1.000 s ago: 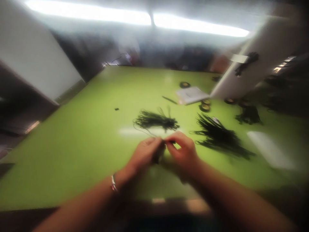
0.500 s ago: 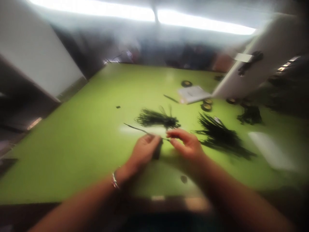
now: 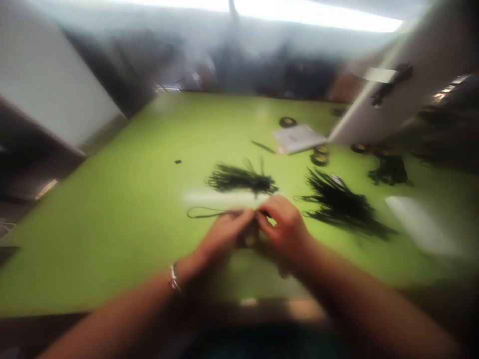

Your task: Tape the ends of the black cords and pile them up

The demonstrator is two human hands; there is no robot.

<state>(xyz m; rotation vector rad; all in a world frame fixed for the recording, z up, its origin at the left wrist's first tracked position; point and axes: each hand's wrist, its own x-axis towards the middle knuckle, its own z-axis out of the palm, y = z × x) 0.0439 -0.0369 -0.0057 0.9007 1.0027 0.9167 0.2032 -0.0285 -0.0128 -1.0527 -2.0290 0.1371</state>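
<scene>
A thin black cord [image 3: 204,212], doubled into a loop, sticks out to the left of my left hand [image 3: 226,232], which pinches it between thumb and fingers. My right hand [image 3: 282,219] is closed at the right end of the cord, its fingertips meeting those of my left hand. What exactly lies between the fingertips is hidden. Just beyond my hands lies a bundle of looped black cords [image 3: 241,178]. A larger spread of black cords [image 3: 342,207] rests to the right of my right hand.
On the green table [image 3: 123,224] are a white notebook [image 3: 299,138], a dark pen [image 3: 263,146], several rolls of black tape [image 3: 288,122], a small dark scrap [image 3: 178,161] and a dark heap [image 3: 389,169]. A white post [image 3: 368,117] stands at the right, a grey panel [image 3: 56,80] at the left.
My right hand has come in against my left and closed at the cord. The cord's left part now shows as an open loop, where before it looked like one strand. The view has tilted slightly.
</scene>
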